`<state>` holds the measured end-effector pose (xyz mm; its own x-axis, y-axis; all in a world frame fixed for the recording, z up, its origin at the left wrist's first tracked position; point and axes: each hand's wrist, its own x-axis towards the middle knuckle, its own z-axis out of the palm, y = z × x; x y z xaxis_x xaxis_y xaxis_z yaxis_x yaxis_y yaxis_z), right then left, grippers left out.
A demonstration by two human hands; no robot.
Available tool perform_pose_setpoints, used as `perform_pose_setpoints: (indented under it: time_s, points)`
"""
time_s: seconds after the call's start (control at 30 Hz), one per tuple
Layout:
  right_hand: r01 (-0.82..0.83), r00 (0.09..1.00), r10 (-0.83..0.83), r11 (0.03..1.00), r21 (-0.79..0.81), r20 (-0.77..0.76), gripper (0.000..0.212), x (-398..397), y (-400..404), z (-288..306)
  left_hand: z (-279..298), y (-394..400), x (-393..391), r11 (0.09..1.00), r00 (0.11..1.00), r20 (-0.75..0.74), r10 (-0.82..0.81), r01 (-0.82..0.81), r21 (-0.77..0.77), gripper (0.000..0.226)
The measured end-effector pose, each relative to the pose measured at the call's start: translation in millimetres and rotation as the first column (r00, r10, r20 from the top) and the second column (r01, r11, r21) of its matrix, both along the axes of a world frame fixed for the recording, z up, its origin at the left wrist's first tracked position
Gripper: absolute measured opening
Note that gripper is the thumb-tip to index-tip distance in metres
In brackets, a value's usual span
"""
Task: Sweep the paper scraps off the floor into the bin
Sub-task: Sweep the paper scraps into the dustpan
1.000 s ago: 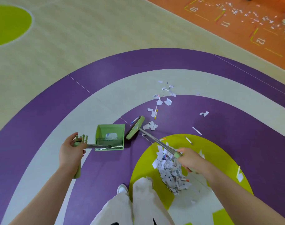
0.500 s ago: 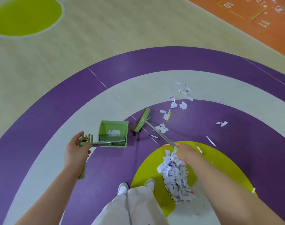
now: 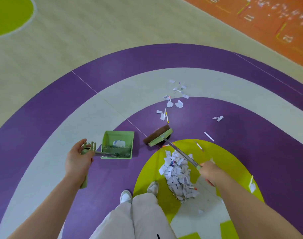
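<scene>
Paper scraps: big pile on lime patch lower centre; loose trail above broom head, centre frame. Right hand fingers wrapped on broom handle; left hand fingers curled round dustpan handle. Advice: reach past far scraps, pull short low strokes toward pile, keep dustpan lip flat on floor.

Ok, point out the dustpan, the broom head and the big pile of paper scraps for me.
dustpan (image 3: pixel 118 138): head view, on the green inner floor of the pan.
broom head (image 3: pixel 160 138): head view, on its green back.
pile of paper scraps (image 3: pixel 177 173): head view, on the middle of the heap.
</scene>
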<state>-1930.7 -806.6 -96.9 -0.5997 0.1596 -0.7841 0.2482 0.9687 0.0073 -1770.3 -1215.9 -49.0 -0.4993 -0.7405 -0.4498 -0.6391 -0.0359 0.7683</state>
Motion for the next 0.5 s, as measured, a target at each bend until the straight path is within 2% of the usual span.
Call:
perform_pose_setpoints:
  time_s: [0.17, 0.3, 0.4, 0.5]
  points:
    - [0.155, 0.987, -0.151, 0.984, -0.086, 0.049, 0.009, 56, 28, -1, 4, 6, 6, 0.994, 0.994, -0.015, -0.109, 0.109, -0.002, 0.056]
    - [0.257, 0.965, -0.252, 0.962, -0.093, 0.067, 0.013, 94, 44, 1, 9, 12, 10, 0.986, 0.986, -0.028, -0.164, 0.164, -0.023, 0.055]
    - [0.356, 0.935, -0.352, 0.926, -0.127, 0.053, 0.034, 117, 53, 7, 11, 16, 14, 0.985, 0.984, -0.051, -0.174, 0.173, -0.016, 0.055]
    - [0.326, 0.941, -0.337, 0.921, -0.211, -0.017, 0.036, 133, 60, 28, 15, 22, 18, 0.986, 0.985, -0.060, -0.164, 0.163, -0.013, 0.056]
